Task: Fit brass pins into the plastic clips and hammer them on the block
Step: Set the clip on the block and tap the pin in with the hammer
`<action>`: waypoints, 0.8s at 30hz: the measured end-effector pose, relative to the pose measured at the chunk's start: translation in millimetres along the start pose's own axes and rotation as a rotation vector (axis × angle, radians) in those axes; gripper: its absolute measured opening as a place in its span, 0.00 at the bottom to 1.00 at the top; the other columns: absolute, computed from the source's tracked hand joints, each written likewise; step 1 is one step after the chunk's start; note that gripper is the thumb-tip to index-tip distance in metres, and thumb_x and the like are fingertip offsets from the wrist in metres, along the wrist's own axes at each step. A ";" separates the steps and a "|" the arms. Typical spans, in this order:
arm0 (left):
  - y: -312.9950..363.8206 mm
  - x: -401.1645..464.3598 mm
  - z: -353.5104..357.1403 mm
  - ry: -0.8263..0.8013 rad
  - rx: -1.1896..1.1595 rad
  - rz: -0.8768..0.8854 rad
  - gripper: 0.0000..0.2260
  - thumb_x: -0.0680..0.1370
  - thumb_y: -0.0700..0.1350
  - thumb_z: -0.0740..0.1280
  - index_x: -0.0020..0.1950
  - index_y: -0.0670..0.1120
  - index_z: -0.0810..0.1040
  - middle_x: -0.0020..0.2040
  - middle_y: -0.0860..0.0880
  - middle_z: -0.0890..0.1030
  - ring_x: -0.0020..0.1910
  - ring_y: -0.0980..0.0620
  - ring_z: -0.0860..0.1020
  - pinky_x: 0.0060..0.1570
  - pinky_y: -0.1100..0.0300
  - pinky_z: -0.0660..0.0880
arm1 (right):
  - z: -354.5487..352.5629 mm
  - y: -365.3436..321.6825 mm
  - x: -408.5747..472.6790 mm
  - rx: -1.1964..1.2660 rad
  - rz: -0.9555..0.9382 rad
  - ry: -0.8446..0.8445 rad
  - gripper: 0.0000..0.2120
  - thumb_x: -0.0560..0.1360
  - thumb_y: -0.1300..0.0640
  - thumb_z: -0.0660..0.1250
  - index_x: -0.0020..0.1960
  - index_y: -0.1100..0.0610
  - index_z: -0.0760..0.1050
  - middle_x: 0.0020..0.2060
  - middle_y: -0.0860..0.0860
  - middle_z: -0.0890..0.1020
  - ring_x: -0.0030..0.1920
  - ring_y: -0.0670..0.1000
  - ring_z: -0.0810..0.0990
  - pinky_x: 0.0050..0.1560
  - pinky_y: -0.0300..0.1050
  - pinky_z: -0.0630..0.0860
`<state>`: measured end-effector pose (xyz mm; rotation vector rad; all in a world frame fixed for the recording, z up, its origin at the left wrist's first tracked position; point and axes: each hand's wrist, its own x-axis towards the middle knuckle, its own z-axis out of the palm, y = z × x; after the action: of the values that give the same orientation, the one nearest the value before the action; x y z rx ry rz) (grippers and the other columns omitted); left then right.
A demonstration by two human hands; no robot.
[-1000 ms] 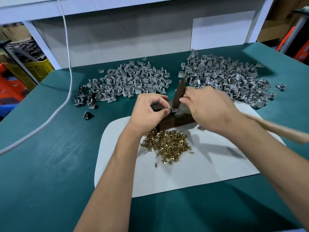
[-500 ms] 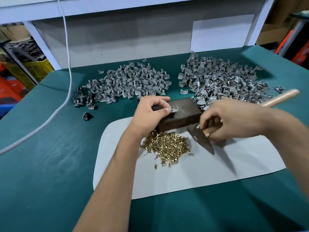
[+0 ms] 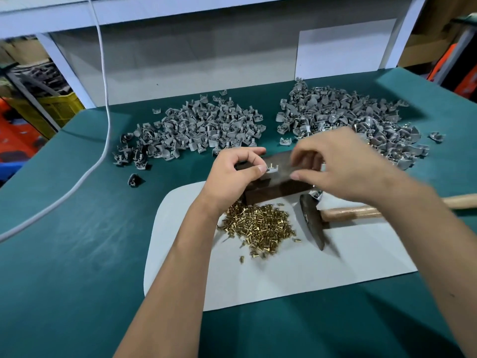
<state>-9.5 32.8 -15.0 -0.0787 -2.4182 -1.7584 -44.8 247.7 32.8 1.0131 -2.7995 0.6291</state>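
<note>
One small grey plastic clip [image 3: 272, 169] sits on the dark wooden block [image 3: 281, 174], pinched by your left hand [image 3: 233, 174]. Your right hand [image 3: 343, 166], fingers loosely apart, hovers beside it, holding nothing; lift the clip off next.

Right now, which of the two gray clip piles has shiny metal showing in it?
The right pile, behind the right hand. Bright metal glints show among its clips; the left pile looks plain gray.
</note>
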 end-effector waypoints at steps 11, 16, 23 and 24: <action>-15.0 10.3 3.1 0.213 0.220 0.049 0.06 0.81 0.48 0.70 0.45 0.50 0.83 0.55 0.53 0.84 0.62 0.49 0.79 0.66 0.43 0.74 | 39.5 15.5 3.7 -0.023 0.046 0.349 0.19 0.75 0.37 0.69 0.45 0.52 0.84 0.37 0.48 0.83 0.37 0.49 0.79 0.43 0.48 0.79; -36.4 18.0 -15.4 0.441 0.559 0.058 0.09 0.83 0.49 0.64 0.57 0.49 0.83 0.58 0.50 0.83 0.57 0.56 0.70 0.68 0.54 0.59 | 32.1 46.3 3.2 0.006 0.449 0.521 0.21 0.72 0.35 0.74 0.49 0.53 0.85 0.37 0.51 0.85 0.38 0.52 0.82 0.47 0.48 0.82; -56.4 21.8 -30.3 0.244 0.766 -0.013 0.19 0.85 0.42 0.60 0.76 0.52 0.73 0.80 0.46 0.66 0.81 0.44 0.55 0.79 0.53 0.46 | 30.2 22.6 -1.7 0.073 0.243 0.517 0.14 0.77 0.54 0.73 0.61 0.57 0.81 0.45 0.50 0.85 0.41 0.48 0.82 0.53 0.47 0.82; -57.0 22.4 -30.2 0.209 0.787 0.000 0.19 0.85 0.42 0.61 0.76 0.52 0.73 0.80 0.46 0.65 0.81 0.45 0.56 0.80 0.54 0.46 | 32.2 11.6 -2.9 0.075 0.132 0.472 0.11 0.77 0.54 0.73 0.58 0.56 0.83 0.45 0.49 0.85 0.41 0.47 0.81 0.51 0.47 0.82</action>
<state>-36.2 -14.6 -56.2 0.1837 -2.7331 -0.6638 -48.4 244.2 -1.1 0.5918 -2.4498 0.8642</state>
